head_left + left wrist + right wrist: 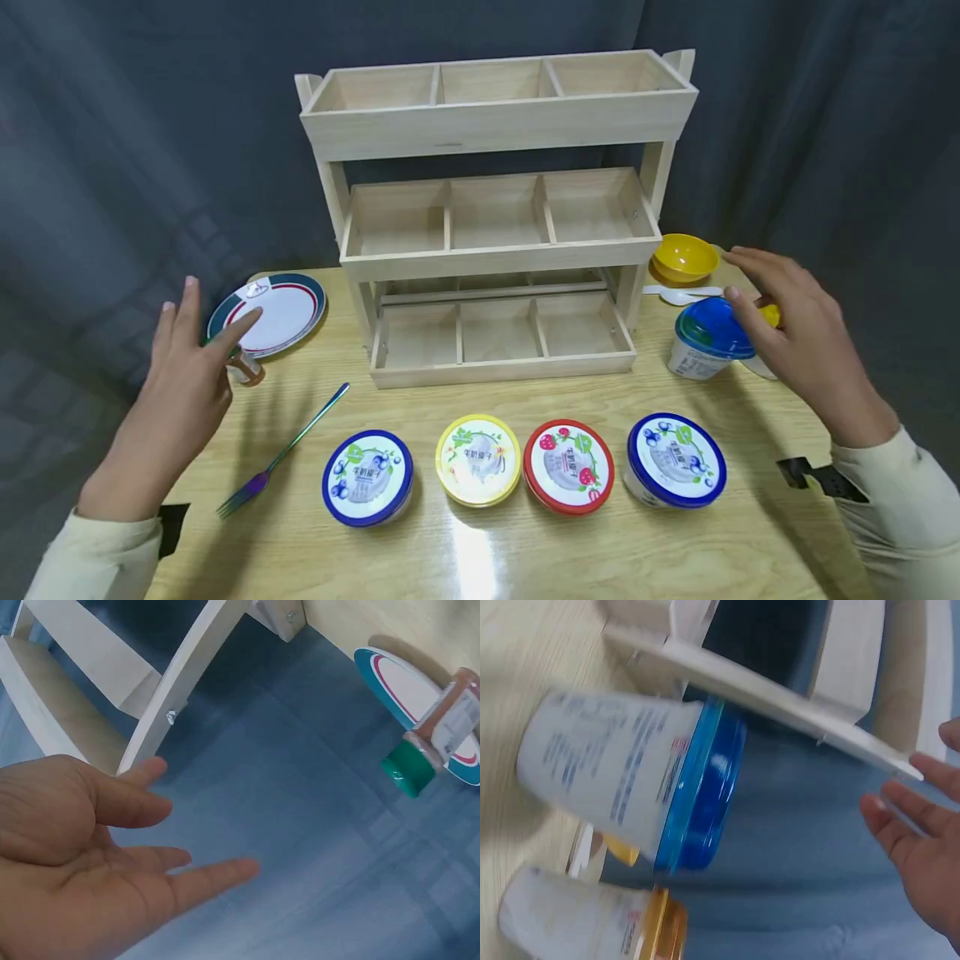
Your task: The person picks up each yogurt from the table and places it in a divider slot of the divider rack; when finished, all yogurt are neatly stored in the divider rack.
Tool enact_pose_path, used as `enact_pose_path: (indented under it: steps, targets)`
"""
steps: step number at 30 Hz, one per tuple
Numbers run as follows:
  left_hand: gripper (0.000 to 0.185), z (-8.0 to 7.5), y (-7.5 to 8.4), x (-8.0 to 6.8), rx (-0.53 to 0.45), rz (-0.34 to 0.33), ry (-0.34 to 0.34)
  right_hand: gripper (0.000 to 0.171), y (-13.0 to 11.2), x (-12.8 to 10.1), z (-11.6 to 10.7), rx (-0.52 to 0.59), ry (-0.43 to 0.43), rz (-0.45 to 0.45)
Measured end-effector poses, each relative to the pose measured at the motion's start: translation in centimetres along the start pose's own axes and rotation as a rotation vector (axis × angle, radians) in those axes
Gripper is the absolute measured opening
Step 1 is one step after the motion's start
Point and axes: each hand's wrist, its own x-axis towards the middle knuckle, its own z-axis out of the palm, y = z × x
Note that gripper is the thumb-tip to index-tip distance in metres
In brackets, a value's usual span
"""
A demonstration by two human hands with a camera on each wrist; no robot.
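Note:
My left hand (176, 383) hovers at the left with fingers spread, holding nothing. Just beyond it stands a small bottle (450, 724) with a green cap, partly hidden by the hand in the head view. A plate (281, 312) with a dark teal rim and red ring lies behind the bottle. On the right, my right hand (802, 333) is held out in the air, its fingers extended and nothing in them. Below and beside it stands a white tub (697, 360) with a blue lid. Another tub (570, 911), with a yellow-orange lid, is mostly hidden behind that hand in the head view.
A three-tier wooden rack (498, 258) with divided trays stands at the back centre. Tubs with blue (367, 477), yellow (477, 460), red (568, 467) and blue (677, 460) lids line the front. A rainbow-coloured fork (300, 433), yellow bowl (684, 257) and white spoon (678, 297) lie around.

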Motion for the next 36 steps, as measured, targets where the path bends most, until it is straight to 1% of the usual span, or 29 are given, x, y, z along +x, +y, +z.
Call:
enact_pose_path:
  steps: [3, 5, 8, 10, 12, 14, 16, 18, 21, 23, 25, 28, 32, 33, 36]
  targets:
    - [0.072, 0.3, -0.4, -1.0, -0.052, 0.059, 0.022, 0.044, -0.7, -0.5, 0.8, 0.036, 0.004, -0.064]
    - [0.075, 0.6, -0.6, -1.4, -0.069, 0.106, 0.016, 0.043, -1.1, -0.7, 1.3, 0.058, -0.026, -0.1]
    - [0.082, 0.8, -0.8, -1.9, -0.119, 0.14, -0.047, 0.044, -1.4, -0.7, 2.3, 0.067, -0.098, -0.156]
    - [0.086, 1.2, -0.9, -2.2, -0.163, 0.181, -0.074, 0.045, -1.3, -0.7, 3.0, 0.061, -0.159, -0.194]
    - [0.083, 1.9, -1.0, -2.6, -0.228, 0.226, -0.102, 0.046, -1.1, -0.7, 3.8, 0.05, -0.235, -0.216]
    - [0.078, 2.6, -1.0, -2.9, -0.302, 0.286, -0.128, 0.047, -0.8, -0.7, 4.5, 0.069, -0.318, -0.212]
    - [0.07, 2.9, -0.8, -3.1, -0.402, 0.317, -0.19, 0.049, -0.5, -0.8, 4.9, 0.083, -0.406, -0.174]
    - [0.062, 3.1, -0.6, -3.3, -0.516, 0.323, -0.276, 0.052, -0.2, -0.8, 5.3, 0.106, -0.48, -0.13]
    - [0.052, 3.1, -0.2, -3.4, -0.618, 0.299, -0.395, 0.056, 0.1, -0.6, 5.8, 0.122, -0.564, -0.071]
    - [0.048, 3.3, -0.1, -3.6, -0.66, 0.272, -0.468, 0.057, 0.4, -0.5, 6.3, 0.127, -0.596, -0.048]
    - [0.048, 3.6, 0.0, -3.7, -0.686, 0.265, -0.527, 0.057, 0.8, -0.4, 6.8, 0.129, -0.608, -0.041]
    - [0.056, 4.2, 0.0, -3.9, -0.77, 0.272, -0.602, 0.057, 1.4, -0.2, 7.6, 0.138, -0.604, -0.044]
    - [0.067, 4.9, 0.0, -4.1, -0.892, 0.289, -0.687, 0.054, 2.0, 0.0, 8.5, 0.177, -0.575, -0.058]
    - [0.068, 5.2, 0.0, -4.1, -0.914, 0.298, -0.705, 0.054, 2.2, 0.0, 8.7, 0.193, -0.564, -0.061]
    - [0.066, 5.8, 0.2, -3.9, -0.968, 0.287, -0.765, 0.051, 2.6, -0.1, 9.2, 0.244, -0.539, -0.061]
